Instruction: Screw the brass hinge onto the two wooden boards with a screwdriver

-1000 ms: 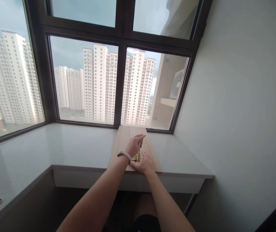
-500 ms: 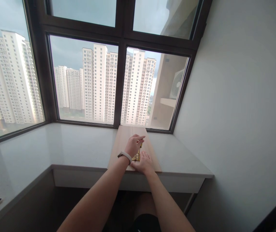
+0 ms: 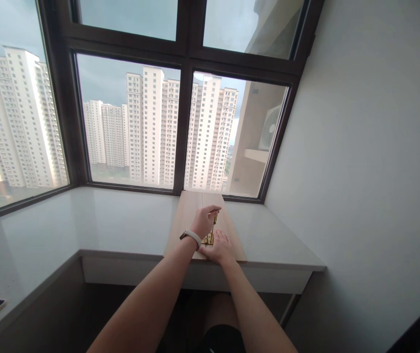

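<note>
We saw the left hand point(image 3: 204, 221) pinching a yellow-handled screwdriver point(image 3: 215, 217) over the golden hinge point(image 3: 209, 239) on the wooden boards point(image 3: 185, 215), and because the right hand point(image 3: 220, 249) lay flat beside it, we judged that a slanted push could slip the tip toward those fingers.

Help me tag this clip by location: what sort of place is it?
Probably a room in a high-rise home: a white counter runs beneath large dark-framed windows, and tall residential-looking towers stand outside, seen from well above the ground.
</note>
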`<state>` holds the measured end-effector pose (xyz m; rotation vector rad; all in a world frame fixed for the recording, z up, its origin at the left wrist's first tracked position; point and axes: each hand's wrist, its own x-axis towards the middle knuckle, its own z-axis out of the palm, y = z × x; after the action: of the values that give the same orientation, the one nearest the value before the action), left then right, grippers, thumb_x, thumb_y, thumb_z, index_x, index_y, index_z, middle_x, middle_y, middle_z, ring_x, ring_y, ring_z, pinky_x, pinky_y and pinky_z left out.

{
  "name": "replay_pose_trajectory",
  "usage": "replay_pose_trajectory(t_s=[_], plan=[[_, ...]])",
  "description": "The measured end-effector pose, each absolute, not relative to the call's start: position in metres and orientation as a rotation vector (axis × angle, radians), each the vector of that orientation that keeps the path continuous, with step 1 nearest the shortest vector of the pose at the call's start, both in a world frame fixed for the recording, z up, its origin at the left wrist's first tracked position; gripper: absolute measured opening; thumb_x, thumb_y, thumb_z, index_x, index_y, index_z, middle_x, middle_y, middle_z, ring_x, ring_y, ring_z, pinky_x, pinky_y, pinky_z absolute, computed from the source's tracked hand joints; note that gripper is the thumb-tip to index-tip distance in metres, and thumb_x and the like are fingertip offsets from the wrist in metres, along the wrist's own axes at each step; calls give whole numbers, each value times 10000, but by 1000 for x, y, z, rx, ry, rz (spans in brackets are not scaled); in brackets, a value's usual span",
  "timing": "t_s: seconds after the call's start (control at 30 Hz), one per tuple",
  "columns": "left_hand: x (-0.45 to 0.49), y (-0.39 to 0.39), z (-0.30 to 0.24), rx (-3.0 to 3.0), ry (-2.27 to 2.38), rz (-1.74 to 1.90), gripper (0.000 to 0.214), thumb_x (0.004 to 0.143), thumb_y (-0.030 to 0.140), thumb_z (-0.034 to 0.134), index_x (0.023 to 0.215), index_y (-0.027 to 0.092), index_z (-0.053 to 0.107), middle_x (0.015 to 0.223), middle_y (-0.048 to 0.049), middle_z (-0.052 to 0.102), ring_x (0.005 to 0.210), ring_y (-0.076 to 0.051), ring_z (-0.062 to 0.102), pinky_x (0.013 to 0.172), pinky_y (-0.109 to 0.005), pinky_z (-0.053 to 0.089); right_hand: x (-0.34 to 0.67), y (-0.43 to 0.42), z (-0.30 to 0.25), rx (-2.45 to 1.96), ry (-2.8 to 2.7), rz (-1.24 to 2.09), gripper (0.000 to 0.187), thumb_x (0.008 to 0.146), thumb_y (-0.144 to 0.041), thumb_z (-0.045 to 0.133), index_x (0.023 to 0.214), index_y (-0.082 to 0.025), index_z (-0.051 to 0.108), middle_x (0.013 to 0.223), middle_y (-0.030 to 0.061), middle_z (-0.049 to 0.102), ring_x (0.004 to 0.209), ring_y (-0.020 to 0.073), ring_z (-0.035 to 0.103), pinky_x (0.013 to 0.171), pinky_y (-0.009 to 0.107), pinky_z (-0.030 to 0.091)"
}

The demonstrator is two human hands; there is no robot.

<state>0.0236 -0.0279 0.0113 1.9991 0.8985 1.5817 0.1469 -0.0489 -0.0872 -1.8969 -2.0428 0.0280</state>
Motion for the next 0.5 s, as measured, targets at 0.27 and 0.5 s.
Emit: replay_pose_trajectory(t_s=[0.27,0.5], plan=[[24,-31,16,2071,897,1631,247,921,209,619,1120,215,765,1097,-85,746,958,-188,717,893,-333,594,145,-49,-87,-1903,-2037,16,1082,719,-818,516,1529,-109,419,1581,166,384,1488,337,284,1226,409,173],[27,-27,14,2047,863,1561,300,971,220,521,1175,220,740,1257,-67,711,1175,-203,663,1061,-371,509,146,-46,-90,-1912,-2030,12,1113,701,-837,516,1535,-107,411,1586,168,376,1490,332,284,1225,407,177]])
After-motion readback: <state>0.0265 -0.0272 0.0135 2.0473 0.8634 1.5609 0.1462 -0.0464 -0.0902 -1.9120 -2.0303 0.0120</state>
